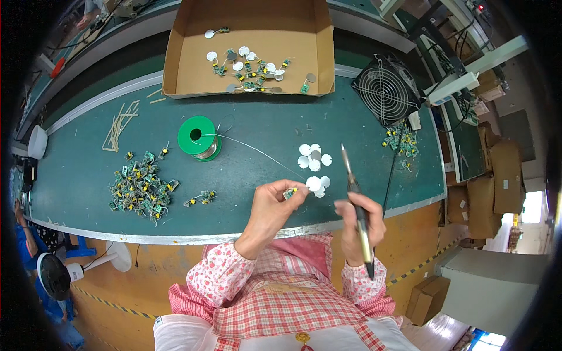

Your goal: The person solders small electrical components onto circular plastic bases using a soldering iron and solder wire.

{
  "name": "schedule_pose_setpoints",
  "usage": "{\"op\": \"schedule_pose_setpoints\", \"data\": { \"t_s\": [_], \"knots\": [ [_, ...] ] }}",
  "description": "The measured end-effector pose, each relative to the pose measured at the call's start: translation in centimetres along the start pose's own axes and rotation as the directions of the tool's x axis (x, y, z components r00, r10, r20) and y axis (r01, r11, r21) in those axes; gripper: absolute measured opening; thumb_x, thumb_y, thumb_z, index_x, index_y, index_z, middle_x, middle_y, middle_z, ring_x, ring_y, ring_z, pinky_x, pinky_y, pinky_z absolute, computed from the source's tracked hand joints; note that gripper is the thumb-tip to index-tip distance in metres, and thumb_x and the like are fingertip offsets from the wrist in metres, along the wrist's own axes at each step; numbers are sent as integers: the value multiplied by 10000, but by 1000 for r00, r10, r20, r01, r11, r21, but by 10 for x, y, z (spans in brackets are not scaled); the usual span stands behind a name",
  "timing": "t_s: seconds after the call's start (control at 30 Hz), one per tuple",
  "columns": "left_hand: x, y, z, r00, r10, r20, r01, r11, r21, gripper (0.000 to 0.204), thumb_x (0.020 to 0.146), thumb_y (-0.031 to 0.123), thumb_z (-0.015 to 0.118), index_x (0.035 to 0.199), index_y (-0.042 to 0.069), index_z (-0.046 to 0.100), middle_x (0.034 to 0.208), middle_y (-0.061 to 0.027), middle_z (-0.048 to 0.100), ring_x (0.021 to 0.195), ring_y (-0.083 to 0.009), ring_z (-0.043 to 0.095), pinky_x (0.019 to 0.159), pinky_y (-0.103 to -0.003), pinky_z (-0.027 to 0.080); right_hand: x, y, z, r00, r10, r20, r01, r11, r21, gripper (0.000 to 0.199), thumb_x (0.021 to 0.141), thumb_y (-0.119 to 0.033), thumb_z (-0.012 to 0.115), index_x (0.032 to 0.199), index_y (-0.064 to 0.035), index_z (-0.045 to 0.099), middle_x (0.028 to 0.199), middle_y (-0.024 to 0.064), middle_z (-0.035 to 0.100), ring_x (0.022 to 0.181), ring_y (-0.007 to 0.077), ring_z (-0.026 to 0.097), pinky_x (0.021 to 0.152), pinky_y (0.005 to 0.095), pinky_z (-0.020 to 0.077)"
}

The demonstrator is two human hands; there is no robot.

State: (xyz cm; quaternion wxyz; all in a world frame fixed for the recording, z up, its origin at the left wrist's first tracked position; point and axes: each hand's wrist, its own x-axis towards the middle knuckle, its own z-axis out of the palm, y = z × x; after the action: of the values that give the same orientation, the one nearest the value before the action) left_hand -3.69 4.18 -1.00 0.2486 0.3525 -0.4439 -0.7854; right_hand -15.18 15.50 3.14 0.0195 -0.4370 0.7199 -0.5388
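Left hand [270, 206] is reaching over the near edge of the green tabletop [252, 126], thumb and forefinger pinching a small circuit board [289, 193] with a yellow part on it. The board is showing only partly between the fingers. Fingertips are sitting right beside the lower disc cluster [318, 186], a few pale round pieces overlapping one another; whether skin is touching the nearest disc, I cannot tell.

Right hand [362, 225] is closing around the handle of a soldering iron [358, 213], thumb slightly blurred. The iron is slanting, its bare metal tip pointing toward the far side, well apart from the board. A dark cord [393, 175] is trailing near it on the right.

Solder wire [257, 151] is running from a green spool [203, 124] toward the left fingertips; its end is hard to make out there.

The upper disc cluster [314, 157] is lying just beyond the lower one. On the left, a large circuit-board heap [143, 187] is spreading, with a small board group [201, 199] lying between it and the left hand. Thin tan strips [120, 126] are lying behind the heap.

At the far edge, an open cardboard box [252, 14] is holding boards and discs. To its right a black fan [383, 88] is standing, more boards [404, 140] lying beside it.
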Motion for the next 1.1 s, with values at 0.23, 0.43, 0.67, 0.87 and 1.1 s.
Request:
{"op": "schedule_pose_setpoints", "data": {
  "t_s": [0.23, 0.43, 0.67, 0.87, 1.1],
  "knots": [
    [7, 3, 1, 994, -18, -112, 10, 998, -70, 176, 834, 130, 684, 930, -18, 678, 747, -9, 625, 643, -60, 496, 603, -203, 394, -8, -9, -18, 997, 21, 74, -34, 982, 188, 173, 890, -165, 546, 872, 7, 553, 563, 80, 617, 532, 153, 651, 495, 250, 487],
    [5, 5, 4, 995, -3, -97, -7, 995, -101, 166, 835, 123, 683, 927, -14, 678, 775, -14, 637, 649, -61, 500, 606, -200, 396, -8, -10, -15, 990, 15, 144, -39, 984, 173, 170, 891, -161, 539, 872, 8, 542, 588, 99, 618, 530, 162, 650, 480, 261, 489],
    [2, 4, 3, 995, -27, -101, 19, 997, -75, 160, 837, 123, 683, 927, -10, 680, 779, -11, 639, 648, -58, 501, 601, -194, 393, -9, -8, -12, 989, 19, 146, -45, 983, 176, 169, 884, -160, 547, 869, 8, 542, 615, 93, 632, 538, 165, 656, 483, 253, 498],
    [0, 4, 5, 994, -3, -110, -6, 997, -80, 156, 840, 129, 677, 927, 0, 688, 708, 20, 594, 586, -25, 450, 536, -179, 331, -12, -11, -10, 992, 23, 123, -42, 987, 158, 158, 870, -147, 565, 852, 9, 551, 624, 94, 641, 526, 157, 654, 486, 256, 503],
    [-3, 5, 6, 991, -73, -115, 59, 991, -123, 145, 841, 110, 671, 916, -13, 683, 738, -3, 615, 633, -54, 484, 592, -200, 383, -24, -12, -7, 991, 121, 60, -129, 979, 160, 272, 902, -246, 515, 887, 26, 504, 679, 125, 599, 499, 181, 623, 481, 281, 484]
  ]
}}
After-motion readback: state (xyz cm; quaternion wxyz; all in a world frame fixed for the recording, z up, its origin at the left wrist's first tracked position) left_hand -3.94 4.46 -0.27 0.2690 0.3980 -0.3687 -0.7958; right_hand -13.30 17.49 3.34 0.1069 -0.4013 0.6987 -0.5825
